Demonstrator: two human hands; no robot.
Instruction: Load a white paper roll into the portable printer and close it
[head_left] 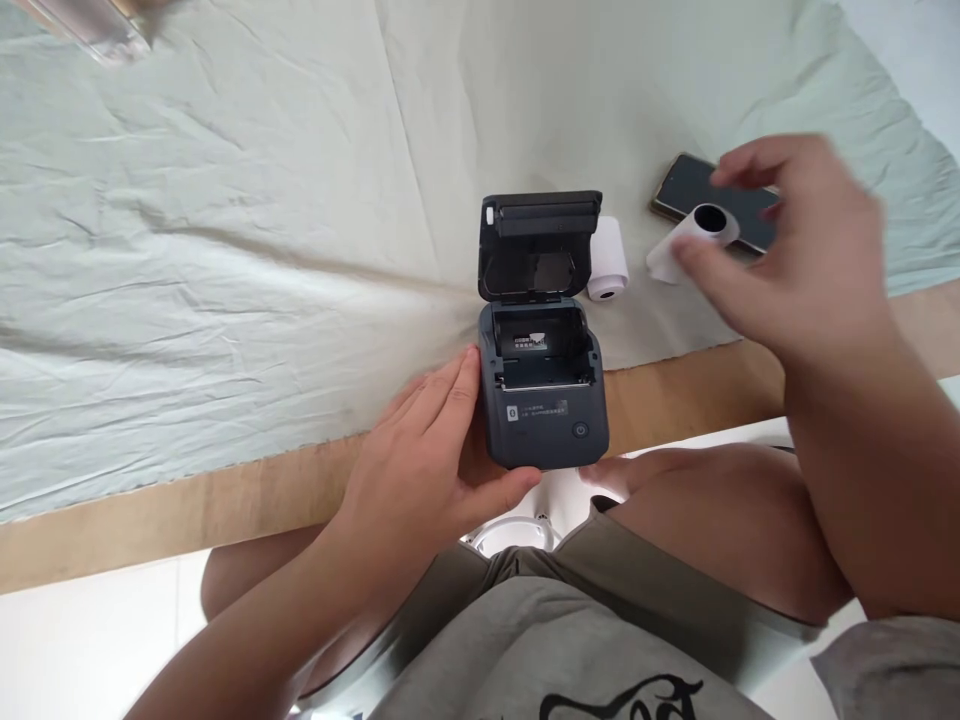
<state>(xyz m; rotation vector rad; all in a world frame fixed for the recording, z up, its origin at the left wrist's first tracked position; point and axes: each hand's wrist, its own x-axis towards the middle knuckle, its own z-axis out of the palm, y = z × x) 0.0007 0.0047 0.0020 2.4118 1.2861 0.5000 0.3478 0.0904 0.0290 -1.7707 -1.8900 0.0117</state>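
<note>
My left hand [427, 450] grips the left side of a dark portable label printer [544, 420], its thumb along the near edge. The printer's lid [538, 245] is tipped back, so the paper bay [544, 340] shows, with no roll in it. At the right, my right hand [802, 230] is blurred, thumb and fingers apart. Between them, from this view, is a white paper roll [664, 255] with a dark core hole; whether the thumb touches it I cannot tell. Another small white roll [609, 255] lies just behind the printer, beside its lid.
A dark phone [684, 185] lies on the pale green cloth [300, 200], partly behind the right hand and the roll. A clear object [112, 35] is cut off at the top left. The wooden table edge [187, 505] runs in front of my lap.
</note>
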